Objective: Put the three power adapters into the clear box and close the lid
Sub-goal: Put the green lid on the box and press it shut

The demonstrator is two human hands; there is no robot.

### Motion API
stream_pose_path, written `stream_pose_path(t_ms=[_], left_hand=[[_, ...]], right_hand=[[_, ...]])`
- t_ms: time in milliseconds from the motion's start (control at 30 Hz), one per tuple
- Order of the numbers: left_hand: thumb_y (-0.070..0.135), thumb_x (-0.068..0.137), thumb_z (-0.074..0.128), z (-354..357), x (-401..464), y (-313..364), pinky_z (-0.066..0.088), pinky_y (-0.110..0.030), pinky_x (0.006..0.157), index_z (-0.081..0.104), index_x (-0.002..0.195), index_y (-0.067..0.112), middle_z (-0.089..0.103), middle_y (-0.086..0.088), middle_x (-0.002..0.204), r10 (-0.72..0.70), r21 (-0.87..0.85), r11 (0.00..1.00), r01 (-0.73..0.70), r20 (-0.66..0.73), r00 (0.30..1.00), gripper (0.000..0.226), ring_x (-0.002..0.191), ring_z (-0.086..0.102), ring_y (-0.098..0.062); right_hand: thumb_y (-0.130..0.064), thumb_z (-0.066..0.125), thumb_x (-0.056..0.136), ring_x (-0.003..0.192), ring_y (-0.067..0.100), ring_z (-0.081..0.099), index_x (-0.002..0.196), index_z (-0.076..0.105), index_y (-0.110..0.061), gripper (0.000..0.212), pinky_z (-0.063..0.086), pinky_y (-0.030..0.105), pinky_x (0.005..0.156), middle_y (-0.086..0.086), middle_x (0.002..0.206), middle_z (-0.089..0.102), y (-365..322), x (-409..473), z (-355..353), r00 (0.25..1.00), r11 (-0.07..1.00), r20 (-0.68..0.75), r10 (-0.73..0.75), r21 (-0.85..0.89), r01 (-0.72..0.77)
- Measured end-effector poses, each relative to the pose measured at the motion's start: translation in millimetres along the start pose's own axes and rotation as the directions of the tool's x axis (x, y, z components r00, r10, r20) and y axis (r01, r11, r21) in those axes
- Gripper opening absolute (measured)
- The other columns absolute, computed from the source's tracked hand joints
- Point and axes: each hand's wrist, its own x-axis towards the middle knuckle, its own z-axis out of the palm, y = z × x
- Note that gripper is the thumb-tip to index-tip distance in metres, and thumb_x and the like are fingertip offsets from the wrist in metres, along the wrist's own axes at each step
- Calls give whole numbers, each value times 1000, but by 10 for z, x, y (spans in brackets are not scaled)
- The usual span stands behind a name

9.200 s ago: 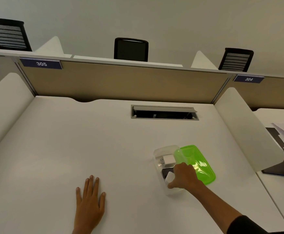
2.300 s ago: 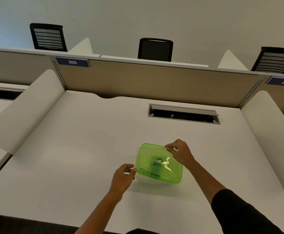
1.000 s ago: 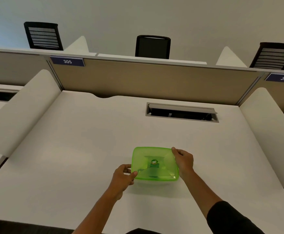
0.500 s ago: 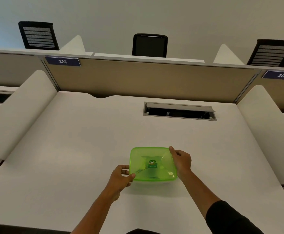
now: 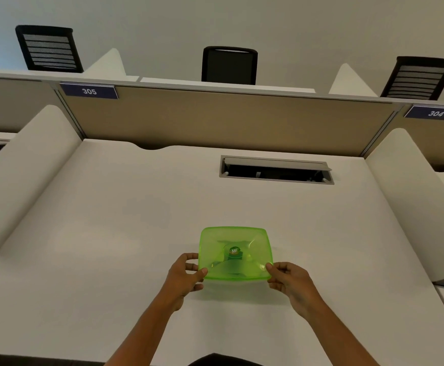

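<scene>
Now | left hand (image 5: 185, 277), right hand (image 5: 289, 282): each pinching green lid's (image 5: 235, 253) near corners | apparently seated.

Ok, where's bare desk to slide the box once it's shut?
Most of the desk is bare. The widest patch lies left of the lid, out to the left divider. Another runs between lid and cable slot, and a narrower one right, toward the right divider. It is crowded only at the box's near corners, where the left hand and right hand grip.

A white desk (image 5: 110, 247) carries the green-lidded box (image 5: 235, 253).
</scene>
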Motion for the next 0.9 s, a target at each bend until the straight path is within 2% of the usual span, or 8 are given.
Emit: stream_pose_path(t_ms=[100, 233, 500, 667, 900], left_hand=[[1, 90, 80, 10, 11, -6, 68, -39, 73, 64, 138, 16, 65, -17, 103, 6, -15, 1000, -6, 2, 1000, 52, 84, 70, -26], [-5, 90, 78, 19, 30, -29, 68, -40, 78, 62, 146, 13, 62, -14, 97, 0, -50, 999, 0, -2, 1000, 61, 80, 67, -26], [-4, 92, 76, 21, 35, -64, 68, -32, 75, 60, 148, 11, 53, -12, 95, 9, -58, 998, -7, 20, 1000, 61, 77, 65, -24], [-4, 93, 75, 24, 50, -79, 68, -33, 77, 59, 149, 11, 54, -11, 93, 15, -45, 999, -14, 27, 1000, 60, 74, 65, -22], [-4, 93, 74, 29, 43, -69, 67, -29, 74, 58, 149, 11, 50, -9, 88, 22, -36, 999, -21, 30, 999, 60, 70, 64, -20]], right_hand=[[-14, 90, 76, 71, 28, 68, 105, 69, 12, 44, 62, 36, 72, 17, 82, 70, -18, 19, 13, 999, 999, 0, 33, 33, -33], [-18, 90, 74, 69, 27, 67, 99, 70, 11, 43, 56, 34, 69, 18, 75, 70, -33, 61, 46, 999, 999, -38, 31, -23, -32], [-9, 85, 83, 62, 23, 64, 93, 70, 6, 24, 53, 33, 66, 16, 72, 68, -55, 110, 85, 997, 997, -56, 50, -61, -54], [-6, 83, 85, 59, 22, 64, 89, 69, 4, 18, 52, 32, 64, 12, 68, 68, -55, 118, 103, 997, 997, -67, 42, -61, -46], [-3, 80, 88, 60, 23, 62, 89, 69, 4, 14, 51, 31, 63, 15, 71, 67, -26, 134, 123, 995, 997, -88, 37, -61, -42]])
